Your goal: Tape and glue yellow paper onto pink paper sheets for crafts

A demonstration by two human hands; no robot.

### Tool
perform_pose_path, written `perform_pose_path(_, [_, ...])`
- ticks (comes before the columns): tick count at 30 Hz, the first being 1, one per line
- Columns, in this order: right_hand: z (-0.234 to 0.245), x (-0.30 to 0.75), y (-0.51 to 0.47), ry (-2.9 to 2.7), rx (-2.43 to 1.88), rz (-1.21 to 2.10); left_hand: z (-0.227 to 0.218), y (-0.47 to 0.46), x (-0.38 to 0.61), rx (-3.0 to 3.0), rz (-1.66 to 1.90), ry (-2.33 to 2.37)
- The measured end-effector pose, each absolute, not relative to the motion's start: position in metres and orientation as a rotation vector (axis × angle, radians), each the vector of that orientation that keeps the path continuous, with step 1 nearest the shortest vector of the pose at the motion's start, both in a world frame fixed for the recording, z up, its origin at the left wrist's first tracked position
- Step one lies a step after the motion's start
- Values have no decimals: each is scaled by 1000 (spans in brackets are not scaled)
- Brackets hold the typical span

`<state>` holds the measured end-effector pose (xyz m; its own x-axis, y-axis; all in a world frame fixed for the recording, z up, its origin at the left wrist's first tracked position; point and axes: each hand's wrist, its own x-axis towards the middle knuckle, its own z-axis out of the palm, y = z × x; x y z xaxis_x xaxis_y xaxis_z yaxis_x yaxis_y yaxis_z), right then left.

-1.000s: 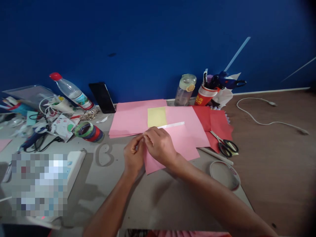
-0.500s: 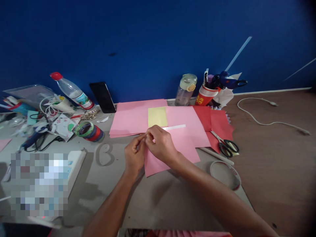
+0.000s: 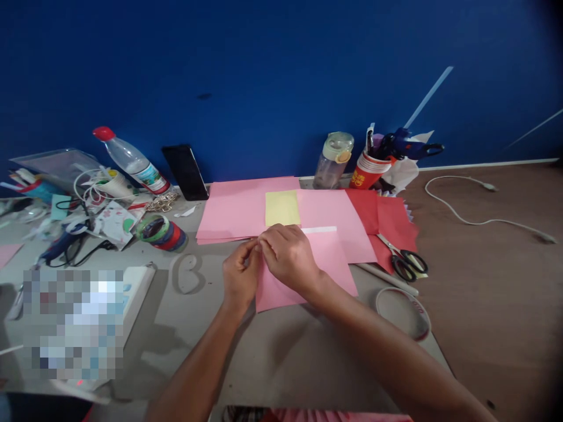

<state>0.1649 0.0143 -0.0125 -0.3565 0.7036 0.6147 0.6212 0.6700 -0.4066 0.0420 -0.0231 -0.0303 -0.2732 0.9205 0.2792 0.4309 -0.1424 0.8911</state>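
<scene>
A pink sheet of paper lies on the table under my hands. A narrow white strip runs along its far edge and passes out of sight beneath my right hand. At the sheet's left far corner, my left hand is closed, thumb and fingers pinching the paper. My right hand is closed too, its bent fingers meeting the left fingertips at that corner. What lies between the right fingertips is hidden. Just beyond the hands is a yellow square of paper, resting on more pink sheets.
Scissors lie on red paper at the right, near a tape ring. Along the wall stand a phone, a clear bottle and a red cup. A tape roll stack sits left.
The white strip, slanted before, now lies more level along the sheet's far edge. The pink sheet has turned slightly, and my right hand has flattened a little over it.
</scene>
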Motion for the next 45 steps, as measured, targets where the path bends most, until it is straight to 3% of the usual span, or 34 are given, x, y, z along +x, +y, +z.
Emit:
perform_pose_path(7, [-17, 161, 16, -2052, -1064, 56, -33, -24, 41, 1586, 1409, 1658])
perform_pose_path(45, [-11, 170, 24, -1614, -1250, 961, -23, -19, 39, 1110, 1344, 1710])
